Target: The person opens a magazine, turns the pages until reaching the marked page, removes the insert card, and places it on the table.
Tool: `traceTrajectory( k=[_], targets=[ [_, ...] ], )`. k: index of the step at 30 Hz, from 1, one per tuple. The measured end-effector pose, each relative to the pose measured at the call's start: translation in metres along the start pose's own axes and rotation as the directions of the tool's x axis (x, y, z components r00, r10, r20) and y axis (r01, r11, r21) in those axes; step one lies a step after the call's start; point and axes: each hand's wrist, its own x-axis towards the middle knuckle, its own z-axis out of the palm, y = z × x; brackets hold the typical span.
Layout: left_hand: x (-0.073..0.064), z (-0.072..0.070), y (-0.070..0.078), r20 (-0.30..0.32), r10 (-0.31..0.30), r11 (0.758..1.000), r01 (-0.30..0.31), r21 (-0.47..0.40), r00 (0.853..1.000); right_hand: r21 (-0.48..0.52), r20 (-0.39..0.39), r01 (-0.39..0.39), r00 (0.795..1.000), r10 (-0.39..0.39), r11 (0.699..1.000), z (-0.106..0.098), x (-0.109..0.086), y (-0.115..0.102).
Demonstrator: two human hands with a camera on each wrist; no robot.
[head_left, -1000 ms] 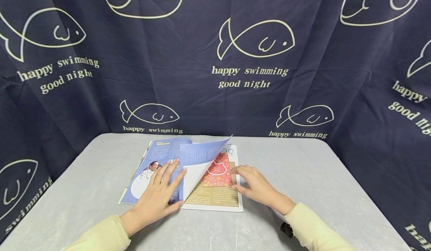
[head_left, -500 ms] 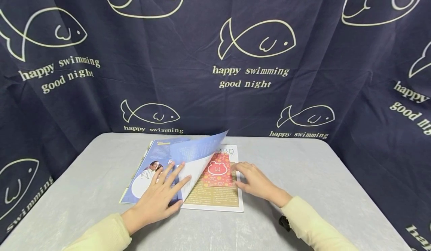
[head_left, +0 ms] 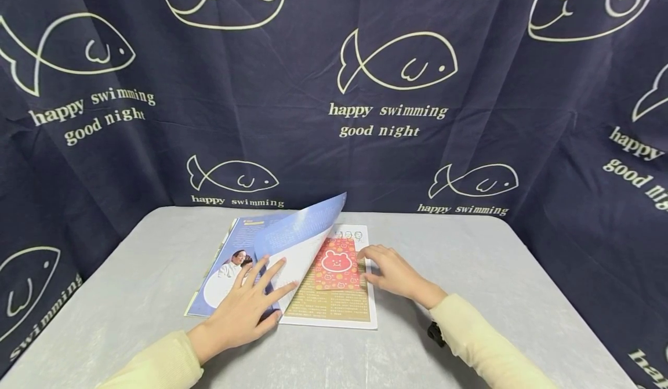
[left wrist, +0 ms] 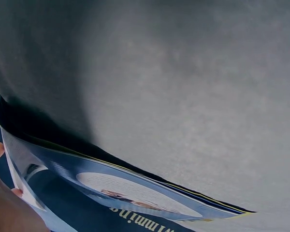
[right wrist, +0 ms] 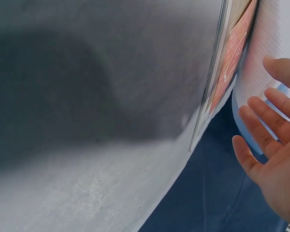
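A magazine (head_left: 329,313) lies spread on the table, with one blue-and-white page (head_left: 300,232) curling up from the middle. My left hand (head_left: 242,313) rests across the left side and the fold, fingers spread, fingertips against the lifted page. On the right-hand brown page lies a red packet (head_left: 338,264) printed with a bear face. My right hand (head_left: 394,273) hovers at the packet's right edge, fingers slightly bent and apart, holding nothing. In the right wrist view, the right hand (right wrist: 275,140) shows its spread fingers beside the packet (right wrist: 229,65).
The grey-covered table (head_left: 496,296) extends around the magazine on every side. A dark blue curtain (head_left: 396,163) with fish drawings hangs behind and at both sides. Something small and black (head_left: 435,334) shows beneath the right sleeve (head_left: 480,342).
The lifted page has swung further left and stands higher, uncovering more of the red packet. My left fingers have spread over the page. The right hand has shifted only slightly.
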Motion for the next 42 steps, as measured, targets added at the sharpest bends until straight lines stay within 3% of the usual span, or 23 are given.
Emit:
traceTrajectory(
  k=[5, 24, 34, 42],
  targets=[
    [-0.002, 0.000, 0.000, 0.033, -0.017, 1.000, 0.017, 0.000, 0.999, 0.014, 0.005, -0.015, 1.000, 0.015, 1.000, 0.001, 0.003, 0.005],
    [-0.003, 0.000, 0.002, 0.044, -0.040, 0.999, 0.039, 0.021, 0.998, 0.021, 0.040, -0.090, 0.995, 0.089, 0.996, 0.008, 0.025, 0.018],
    [-0.003, -0.003, 0.004, 0.103, -0.081, 0.997, 0.079, 0.019, 0.991, 0.012, 0.053, -0.104, 0.993, 0.103, 0.995, 0.014, 0.034, 0.030],
    [-0.003, -0.004, 0.003, 0.119, -0.119, 0.992, 0.114, 0.054, 0.986, 0.025, 0.102, -0.157, 0.983, 0.154, 0.987, 0.017, 0.040, 0.033]
  ],
)
